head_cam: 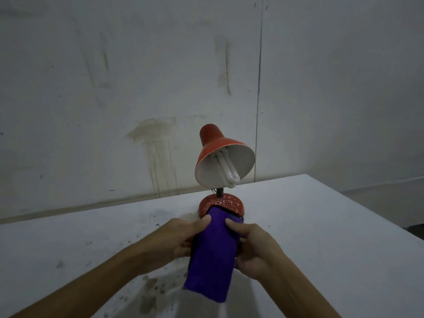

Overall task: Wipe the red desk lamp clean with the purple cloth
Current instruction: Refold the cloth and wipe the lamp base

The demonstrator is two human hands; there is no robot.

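- Fingers of the left hand (181,239) and right hand (254,249) pinched the folded purple fuzzy cloth (213,253) by its sides, thumbs on top
- Its far end overlapped the speckled round base (227,203) of the red metal desk lamp (220,157) on the dusty white table (321,226)
- Nothing steadied the lamp; a hard push could have slid or tipped it, endangering the exposed bulb (229,173)

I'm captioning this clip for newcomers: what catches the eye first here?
The red lamp at the table's far edge, its shade tipped toward the camera, bulb showing. In front, the left hand and right hand grip a purple cloth whose top overlaps the lamp's speckled base.
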